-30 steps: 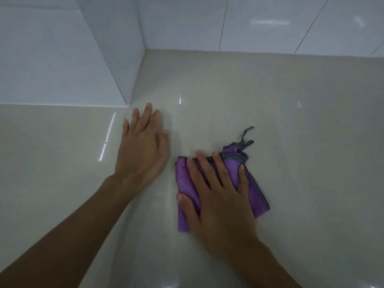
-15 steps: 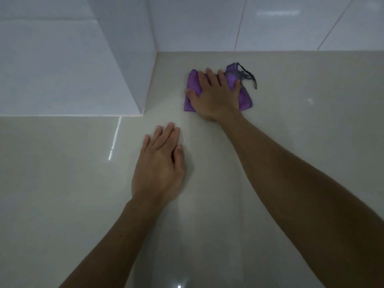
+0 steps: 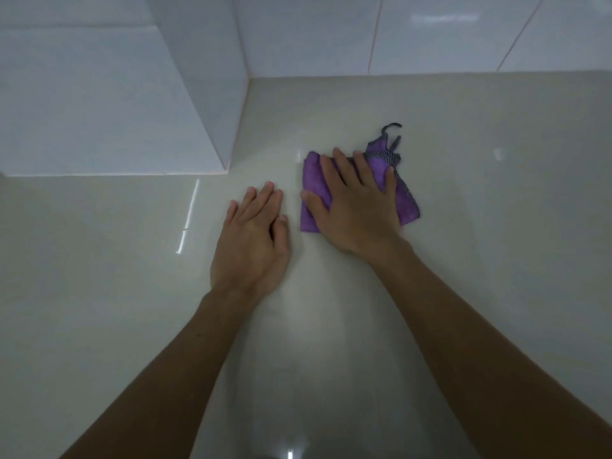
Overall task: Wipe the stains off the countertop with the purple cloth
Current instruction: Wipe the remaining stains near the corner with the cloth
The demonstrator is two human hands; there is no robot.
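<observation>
- Your right hand (image 3: 354, 210) lies flat on the cloth (image 3: 405, 202), fingers (image 3: 344, 167) spread and pressing down; nothing is pinched or clenched, the palm alone pins the fabric.
- Your left hand (image 3: 251, 240) rests palm-down on the bare countertop (image 3: 496, 260), fingers together and loose, grasping nothing, just left of the cloth and apart from it.
- The cloth sits folded under your right palm, mid-counter, near the far corner where the tiled block (image 3: 116, 104) meets the back wall (image 3: 430, 31). Its dark trim and a loose cord (image 3: 390, 127) trail off the far right corner.
- Risk: with only a flat palm holding it, the cloth could bunch or slide out on a quick stroke over this glossy surface, leaving your skin rubbing the counter.
- Risk: the loose cord could drag behind and smear what you have loosened.
- Risk: your braced left hand stands close to the wiping path; a leftward pass would likely bump it.
- Hard to see: no stain is clearly visible. Glare streaks and dim light mask the surface, so you cannot tell how much is left to wipe.
- Hidden: most of the cloth's middle lies under your hand, and both forearms run out of frame at the near edge.
</observation>
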